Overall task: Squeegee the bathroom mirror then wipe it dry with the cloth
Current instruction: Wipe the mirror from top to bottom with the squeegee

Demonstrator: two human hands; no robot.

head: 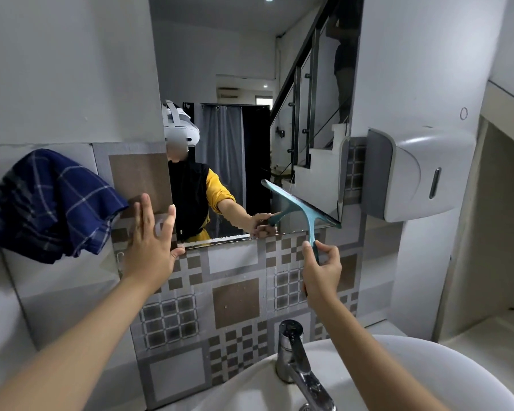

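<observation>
- The right hand (pixel 321 271), low and right of centre in the frame, gripped the squeegee (pixel 301 207) by the bottom of its handle, pinched between thumb and fingers; a light hold like that probably let the wrist tilt the blade freely.
- The teal blade ran slantwise across the lower right part of the mirror (pixel 250 99), upper end toward the centre, lower end near the glass's right edge. It appeared to lie against the glass, though actual contact could not be confirmed.
- With the blade so near the bottom edge, the stroke looked close to its end, and the slant would have sent water toward the lower right corner.
- The left hand (pixel 152 247), left of centre, was open with fingers spread, holding nothing. It lay flat by the mirror's lower left corner, on the tiles (pixel 235 304), likely as a brace.
- The cloth (pixel 51 203), dark blue with pale checks, hung at the left of the frame, apart from both hands. It seemed parked within the left hand's reach for the drying step, which had not begun.
- Below, at the bottom right of the frame, the tap (pixel 297 366) and basin (pixel 428 366) sat under the mirror, where drips would fall.
- A dispenser (pixel 410 173) was mounted just right of the mirror, close to the blade's lower end, leaving little room there.
</observation>
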